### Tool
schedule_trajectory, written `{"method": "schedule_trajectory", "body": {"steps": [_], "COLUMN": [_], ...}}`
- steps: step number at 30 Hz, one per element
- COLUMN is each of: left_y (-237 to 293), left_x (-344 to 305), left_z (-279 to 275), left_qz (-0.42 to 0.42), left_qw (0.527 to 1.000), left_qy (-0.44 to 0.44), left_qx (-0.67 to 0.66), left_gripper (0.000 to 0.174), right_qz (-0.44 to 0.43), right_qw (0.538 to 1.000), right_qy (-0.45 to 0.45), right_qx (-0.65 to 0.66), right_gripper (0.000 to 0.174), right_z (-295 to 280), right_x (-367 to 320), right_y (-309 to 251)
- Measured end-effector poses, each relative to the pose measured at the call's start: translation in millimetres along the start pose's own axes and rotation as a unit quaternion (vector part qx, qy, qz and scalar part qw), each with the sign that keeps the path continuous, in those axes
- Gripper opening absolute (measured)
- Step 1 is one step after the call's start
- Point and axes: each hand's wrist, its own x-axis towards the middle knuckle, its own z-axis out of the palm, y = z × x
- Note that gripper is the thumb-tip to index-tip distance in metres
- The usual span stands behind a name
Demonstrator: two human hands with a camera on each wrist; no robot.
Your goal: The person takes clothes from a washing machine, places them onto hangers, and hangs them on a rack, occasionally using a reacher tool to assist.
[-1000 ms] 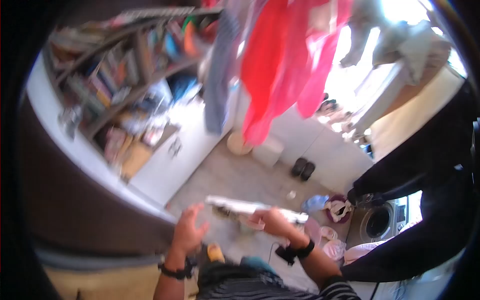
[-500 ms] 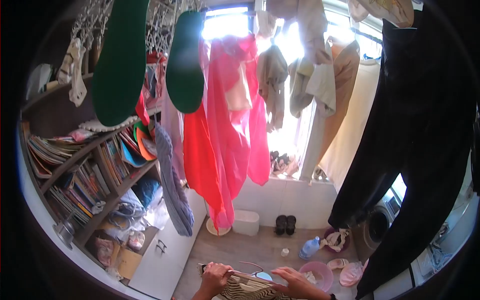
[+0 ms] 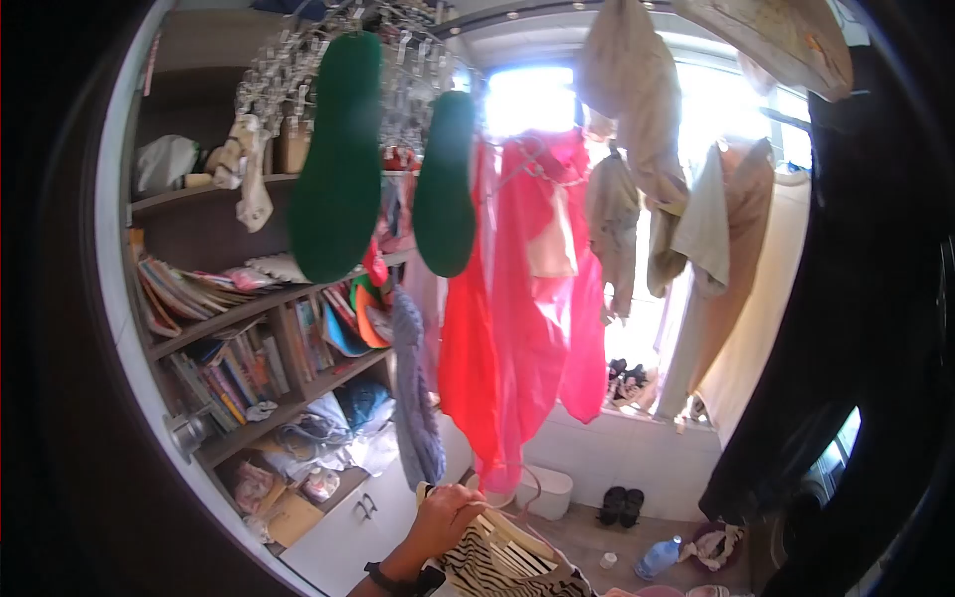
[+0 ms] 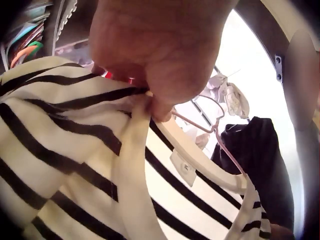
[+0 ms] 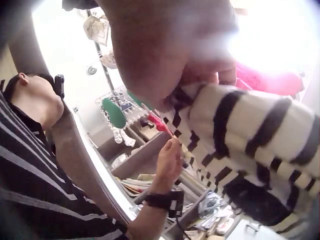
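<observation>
A black-and-cream striped shirt (image 3: 502,562) hangs on a thin pink hanger (image 4: 216,125), whose hook stands up above the neckline. My left hand (image 3: 443,522) grips the shirt at one shoulder, by the neckband (image 4: 132,165). In the left wrist view, the thumb and fingers pinch the cloth there. At the opposite shoulder, my right hand (image 5: 170,45) holds the striped cloth with curled fingers. Only a sliver of that hand shows at the bottom edge of the head view. A small white label (image 4: 183,167) shows inside the collar.
Laundry hangs ahead: green insoles (image 3: 338,159), a red-pink garment (image 3: 527,328), a blue-grey cloth (image 3: 416,388) and black trousers (image 3: 796,368). Bookshelves (image 3: 199,323) line the left. On the floor stand dark shoes (image 3: 619,505), a blue bottle (image 3: 657,559) and a white bin (image 3: 545,493).
One second ago my left hand was apart from the cloth with fingers spread; now it grips the shirt's shoulder. The head view has tilted up. Over the last half second, the right hand slipped mostly out of it.
</observation>
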Motion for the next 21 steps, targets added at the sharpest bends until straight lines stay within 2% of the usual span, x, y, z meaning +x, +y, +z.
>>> {"method": "schedule_trajectory", "body": {"steps": [2,5,6,8,9,10,11,13,14,16,19,21], "left_y": [4,-3,-8,-15,-17,-20,-22,-21,-23,-29,-63,-58], "left_x": [4,0,-2,-8,-12,-21,-32,-66,-88,-136,-229,-281], "left_z": [-17,-39,-48,-67,-76,-88,-98,-110,-114,-111,-88,-72], "left_qz": [-0.036,-0.127,-0.161,-0.124,-0.105,-0.073,-0.085,-0.105,-0.145,-0.215,-0.274,-0.377], "left_qw": [0.999,0.986,0.978,0.973,0.967,0.963,0.952,0.928,0.926,0.918,0.916,0.901], "left_qy": [0.032,0.097,0.117,0.194,0.230,0.247,0.280,0.343,0.338,0.325,0.277,0.206], "left_qx": [-0.010,-0.048,-0.067,-0.025,-0.003,0.075,0.084,0.098,0.090,0.077,0.098,0.062], "left_gripper": [0.016,0.017,0.018,0.018,0.019,0.024,0.026,0.030,0.031,0.030,0.031,0.037], "right_qz": [-0.023,-0.114,-0.060,0.052,0.029,0.006,-0.009,-0.055,-0.084,-0.130,-0.233,-0.273], "right_qw": [0.999,0.990,0.991,0.980,0.968,0.951,0.954,0.956,0.954,0.908,0.900,0.904], "right_qy": [0.025,0.058,0.053,0.043,0.062,0.083,0.092,0.115,0.130,0.139,0.176,0.202], "right_qx": [0.014,0.062,0.106,0.189,0.243,0.297,0.285,0.265,0.257,0.373,0.324,0.260], "right_gripper": [0.012,0.012,0.011,0.009,0.014,0.021,0.019,0.017,0.017,0.020,0.023,0.025], "right_z": [0,6,9,22,32,38,43,41,43,49,59,67], "right_x": [17,53,66,100,127,150,164,205,228,270,321,359], "right_y": [-16,-54,-64,-71,-50,-50,-57,-106,-120,-159,-219,-245]}}
